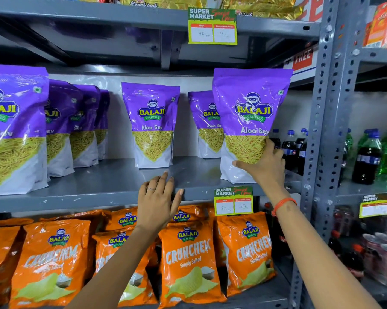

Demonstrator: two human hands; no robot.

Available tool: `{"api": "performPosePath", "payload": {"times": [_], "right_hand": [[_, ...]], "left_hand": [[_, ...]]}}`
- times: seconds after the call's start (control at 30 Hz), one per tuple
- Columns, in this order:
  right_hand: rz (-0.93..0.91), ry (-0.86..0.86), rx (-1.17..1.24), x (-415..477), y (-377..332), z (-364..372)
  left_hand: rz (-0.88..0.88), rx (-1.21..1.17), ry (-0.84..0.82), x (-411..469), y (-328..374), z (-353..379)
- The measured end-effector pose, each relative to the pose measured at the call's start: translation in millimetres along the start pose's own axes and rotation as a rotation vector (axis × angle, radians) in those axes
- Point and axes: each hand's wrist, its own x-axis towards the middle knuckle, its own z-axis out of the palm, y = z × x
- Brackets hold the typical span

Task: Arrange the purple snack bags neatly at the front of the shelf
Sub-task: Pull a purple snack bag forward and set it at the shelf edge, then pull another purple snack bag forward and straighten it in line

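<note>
Several purple Aloo Sev bags stand on the grey middle shelf (112,181). My right hand (263,162) grips the lower right side of the front right bag (249,112), which stands upright near the shelf's front edge. Another bag (207,123) stands partly hidden behind it. One bag (152,123) stands alone mid-shelf, set back. At the left, a large bag (14,128) sits at the front with a row of others (63,128) behind it. My left hand (158,200) hovers open over the shelf's front lip, fingers spread, holding nothing.
Orange Crunchem bags (188,259) fill the shelf below. A price tag (233,200) hangs on the shelf lip near my right wrist; another tag (212,26) hangs above. A perforated grey upright (321,130) bounds the right side, with drink bottles (366,155) beyond.
</note>
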Motion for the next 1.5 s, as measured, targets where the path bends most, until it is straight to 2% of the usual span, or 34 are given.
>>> {"api": "performPosePath", "payload": {"times": [0.53,0.63,0.73,0.8,0.93,1.1,1.5], "right_hand": [[-0.017,0.062,0.01,8,12,10],[-0.1,0.262,0.09,-2,8,14],[-0.314,0.487,0.267,-17,-3,20],[-0.432,0.546,0.334,-26,-16,29],[-0.561,0.481,0.379,-39,-49,56],[-0.578,0.374,0.395,-51,-88,96],[-0.307,0.042,0.078,-33,-162,204]], "left_hand": [[-0.012,0.037,0.011,0,2,1],[-0.004,0.074,0.019,0,1,1],[0.007,0.093,0.022,0,-4,-1],[0.007,0.107,0.04,-1,-11,-2],[-0.007,0.128,0.063,-4,-35,-8],[0.021,0.115,0.078,-6,-69,-16],[0.078,0.161,0.197,1,-145,-31]]}}
